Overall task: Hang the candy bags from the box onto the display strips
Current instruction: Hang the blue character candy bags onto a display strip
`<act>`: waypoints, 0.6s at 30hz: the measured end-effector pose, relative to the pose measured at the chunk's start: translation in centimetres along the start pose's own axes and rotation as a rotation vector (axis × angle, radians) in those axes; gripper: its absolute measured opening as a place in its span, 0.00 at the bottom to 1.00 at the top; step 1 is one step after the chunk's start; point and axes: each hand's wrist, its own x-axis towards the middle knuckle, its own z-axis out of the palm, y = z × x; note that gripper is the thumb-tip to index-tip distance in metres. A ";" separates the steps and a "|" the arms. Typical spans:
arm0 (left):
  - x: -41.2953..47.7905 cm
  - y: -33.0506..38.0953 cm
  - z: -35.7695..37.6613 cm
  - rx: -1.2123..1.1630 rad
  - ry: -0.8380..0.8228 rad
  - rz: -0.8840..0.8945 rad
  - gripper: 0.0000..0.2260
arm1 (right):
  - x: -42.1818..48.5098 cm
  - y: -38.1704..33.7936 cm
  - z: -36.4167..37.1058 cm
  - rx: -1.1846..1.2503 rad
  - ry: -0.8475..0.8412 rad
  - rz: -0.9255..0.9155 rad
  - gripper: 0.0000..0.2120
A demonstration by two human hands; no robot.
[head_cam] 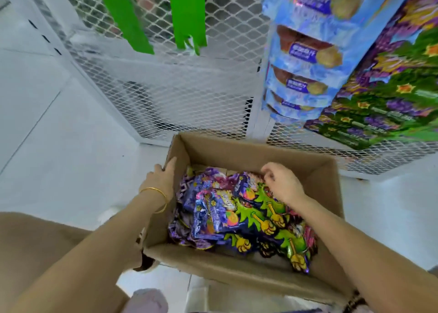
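Two bare arms of yours reach down from the bottom edge, the left one passing over a tan cloth at the lower left corner, and a dark beaded band shows at your right wrist. Under them an open box stands on the pale floor. A loose pile of bags in purple, blue and green lies on its bottom, heaped toward the middle and right. Your left hand, with a gold bangle on the wrist, holds the rim of the box's left wall, thumb on the outside and fingers laid over the edge toward the inside. Your right hand is down inside the box at the far side of the pile, knuckles up. Its fingers are curled narrow and pinch the top edge of one bag on the heap; whether that bag is lifted clear of the others cannot be told. Just behind the box rises a white mesh rack. Two green strips hang down its front at upper centre, side by side and a little apart. To their right a column of blue packs hangs overlapping. Beside that, at the far right edge, hangs a column of purple-and-green packs, blurred.
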 end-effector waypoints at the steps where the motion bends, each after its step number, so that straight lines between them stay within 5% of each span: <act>1: 0.0 -1.1 -0.1 -0.003 -0.012 -0.025 0.37 | 0.1 -0.2 0.7 -0.020 -0.031 0.010 0.10; 4: -0.7 -3.9 -0.5 -0.020 -0.018 -0.081 0.38 | 0.3 -1.0 2.8 -0.096 -0.148 0.036 0.16; 9: -2.0 -5.3 -0.2 -0.089 0.032 -0.047 0.38 | -0.4 -1.2 7.4 -0.341 -0.480 0.073 0.43; 12: -2.9 -5.0 0.1 -0.047 0.121 -0.084 0.37 | -1.6 -0.5 8.8 -0.396 -0.461 0.123 0.35; 15: -3.7 -3.9 -0.3 -0.031 0.331 -0.054 0.33 | -2.3 0.0 8.3 -0.464 -0.376 0.034 0.06; 18: -3.8 -2.5 -1.6 -0.108 0.393 0.065 0.31 | -2.0 -1.0 6.6 -0.634 -0.401 -0.050 0.11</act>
